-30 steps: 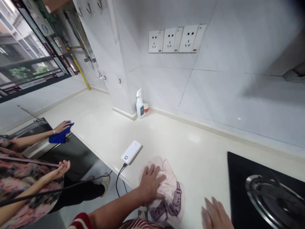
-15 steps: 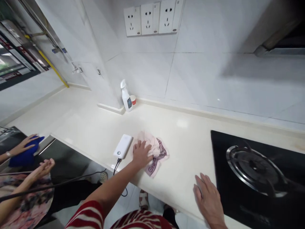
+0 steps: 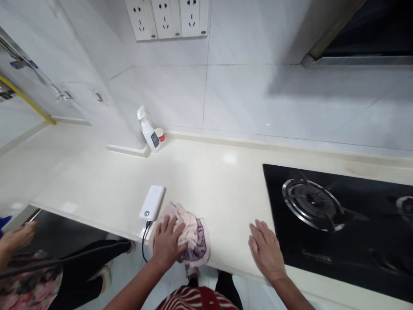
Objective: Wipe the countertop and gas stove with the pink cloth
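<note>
My left hand (image 3: 168,242) lies flat on a crumpled pink cloth (image 3: 190,232), its fingers spread and pressing down near the counter's front edge. A purple band with lettering runs along the cloth's right side; part of the cloth is hidden under my palm. Just left of it, a white power bank (image 3: 151,203) rests with a black cable (image 3: 145,241) plugged into its near end. My right hand (image 3: 266,249) rests open on the bare counter (image 3: 222,193), holding nothing, beside the left edge of the black gas stove (image 3: 309,241).
A white spray bottle (image 3: 150,133) and a small red-and-white cup (image 3: 159,134) stand against the wall. Sockets (image 3: 166,19) are above them. A range hood (image 3: 364,62) juts out at upper right. Another person's hand (image 3: 21,236) is at far left.
My left hand has slid the cloth toward the counter's front edge. My right hand still rests beside the stove. The view has swung right, and the other person's blue cloth is mostly out of frame.
</note>
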`<state>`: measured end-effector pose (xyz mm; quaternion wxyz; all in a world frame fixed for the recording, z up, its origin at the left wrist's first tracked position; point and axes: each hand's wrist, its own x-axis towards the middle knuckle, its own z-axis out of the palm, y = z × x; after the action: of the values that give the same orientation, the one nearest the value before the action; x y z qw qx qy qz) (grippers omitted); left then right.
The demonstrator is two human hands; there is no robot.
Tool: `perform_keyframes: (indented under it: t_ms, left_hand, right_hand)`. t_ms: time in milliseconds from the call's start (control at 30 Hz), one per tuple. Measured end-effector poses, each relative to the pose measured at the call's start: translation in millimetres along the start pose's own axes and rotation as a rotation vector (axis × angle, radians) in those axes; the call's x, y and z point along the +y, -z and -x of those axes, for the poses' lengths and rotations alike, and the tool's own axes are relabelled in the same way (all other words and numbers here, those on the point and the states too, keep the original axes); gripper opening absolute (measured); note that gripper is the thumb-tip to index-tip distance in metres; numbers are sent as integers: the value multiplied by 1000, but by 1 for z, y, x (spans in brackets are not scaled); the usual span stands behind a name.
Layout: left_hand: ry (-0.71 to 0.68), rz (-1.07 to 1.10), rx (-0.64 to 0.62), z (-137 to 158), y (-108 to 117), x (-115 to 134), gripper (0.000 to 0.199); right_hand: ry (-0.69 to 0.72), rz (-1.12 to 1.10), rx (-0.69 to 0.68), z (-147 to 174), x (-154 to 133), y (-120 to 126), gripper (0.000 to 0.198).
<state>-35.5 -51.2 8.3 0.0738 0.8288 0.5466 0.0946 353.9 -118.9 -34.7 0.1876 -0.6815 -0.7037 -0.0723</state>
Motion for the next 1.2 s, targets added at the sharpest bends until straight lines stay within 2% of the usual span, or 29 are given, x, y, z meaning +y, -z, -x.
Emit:
perform_keyframes:
  t_ms: [233, 333, 433, 533, 600, 667, 733, 800, 833, 933, 1000, 1067, 1200]
  left_hand:
    - [95, 50, 33, -143, -8, 46, 57]
    - [98, 103, 40, -182, -15, 82, 55]
    - [-46, 145, 12, -171, -26, 123, 56]
    - [-294, 217, 0, -123, -45, 151, 64]
    - [-404, 302, -8, -91, -54, 155, 66]
    - [-399, 411, -31, -78, -52, 147, 65]
    - [-301, 538, -48, -88, -35, 131, 63]
    - [-189, 625, -10, -118, -3, 113, 63]
    - [-161, 622, 48, -136, 16, 105, 64]
    - [-226, 501, 212, -182, 66, 89, 63]
    - [-297, 420, 263, -192, 77, 86, 60]
    - [-358, 348, 214, -182, 65, 87, 56]
    - [-412, 228, -35, -126, 11, 85, 51]
  right_hand:
    - [-7, 10, -1, -3, -3, 4, 40]
    - [1, 15, 11, -4, -2, 3, 40]
    - [24, 6, 43, -4, 0, 1, 41]
    - [36, -11, 83, -3, 1, -1, 37]
    - [35, -21, 80, -3, 2, -1, 38]
    - [34, -33, 59, -4, 2, 0, 44]
    - [31, -43, 62, -5, 1, 1, 47]
    - [25, -46, 82, -6, 0, 1, 43]
    - [22, -46, 94, -6, 0, 1, 41]
    - [22, -48, 112, -7, -2, 1, 39]
    - [20, -46, 116, -7, -2, 1, 39]
    - [22, -44, 116, -7, -2, 1, 39]
    - [25, -31, 106, -7, -1, 1, 39]
